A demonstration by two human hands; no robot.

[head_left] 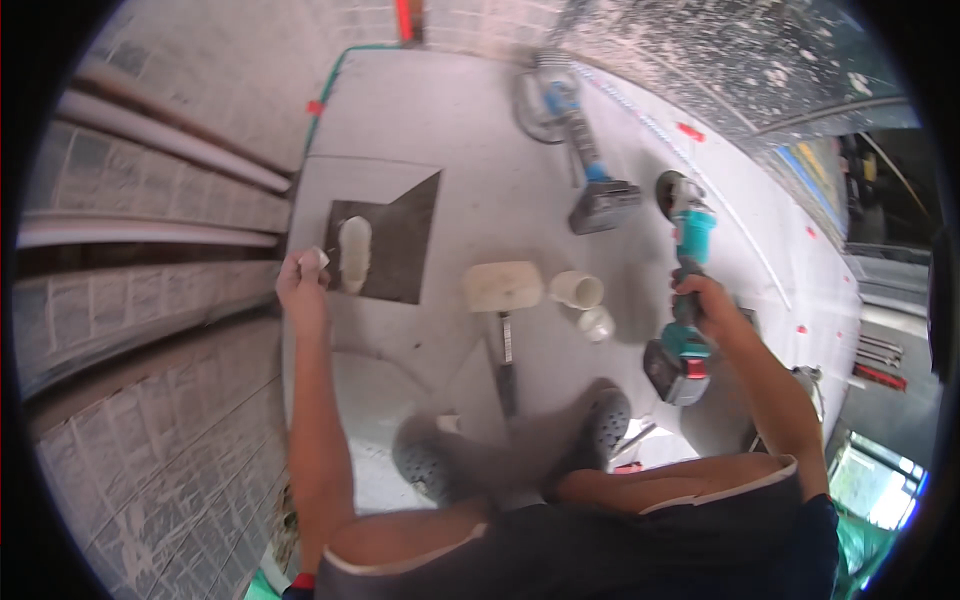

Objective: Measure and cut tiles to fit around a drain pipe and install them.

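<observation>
- Right hand (708,303): fingers wrapped around the grip of a teal-and-black cordless angle grinder (693,236), its disc end pointing away from the person.
- Left hand (303,285): fingers pinched on a small white piece (320,257), near a cream rounded oblong (354,250).
- Between the hands: a cream rectangular-headed, black-handled tool (503,287); a white plastic cylinder (577,290).
- Beyond: a blue-and-grey cordless tool (580,135).

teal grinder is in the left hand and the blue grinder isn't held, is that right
The hand is wrong: the head view shows the teal grinder in the right hand. The blue grinder indeed isn't held.
</observation>
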